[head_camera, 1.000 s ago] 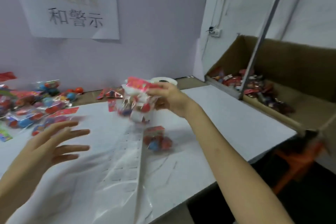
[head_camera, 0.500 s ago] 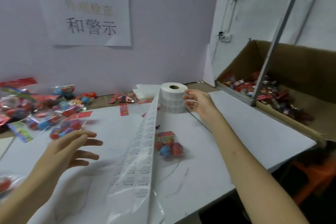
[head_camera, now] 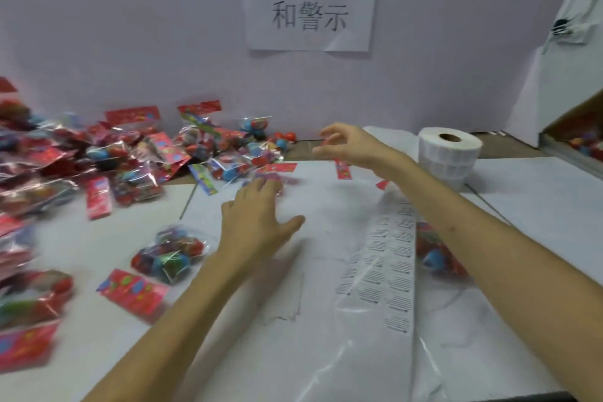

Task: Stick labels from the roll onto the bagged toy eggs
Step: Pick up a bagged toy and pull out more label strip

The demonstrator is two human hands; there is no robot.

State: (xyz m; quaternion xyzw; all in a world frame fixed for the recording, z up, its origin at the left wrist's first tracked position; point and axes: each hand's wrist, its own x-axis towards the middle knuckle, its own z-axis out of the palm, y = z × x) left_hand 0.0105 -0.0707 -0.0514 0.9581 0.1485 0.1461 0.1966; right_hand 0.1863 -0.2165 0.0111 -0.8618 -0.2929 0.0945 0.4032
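Note:
A white label roll (head_camera: 448, 157) stands at the back right of the table, and its strip of printed labels (head_camera: 388, 258) trails toward me. My left hand (head_camera: 257, 222) lies flat, palm down, with straight fingers; its fingertips reach a blurred bagged egg set (head_camera: 269, 178). My right hand (head_camera: 346, 147) hovers left of the roll with loosely curled fingers and nothing clearly in it. One bag of toy eggs (head_camera: 169, 254) lies left of my left forearm. Another bag (head_camera: 434, 251) is partly hidden under my right forearm.
A large pile of bagged eggs with red headers (head_camera: 107, 160) fills the table's left and back. More bags (head_camera: 29, 310) lie at the near left edge. A cardboard box (head_camera: 584, 143) with bags is at the far right. A paper sign (head_camera: 310, 0) hangs on the wall.
The view has swung left. My right hand, which gripped a bag a second ago, is empty and has moved from the roll leftward. My left hand has reached forward to a bag.

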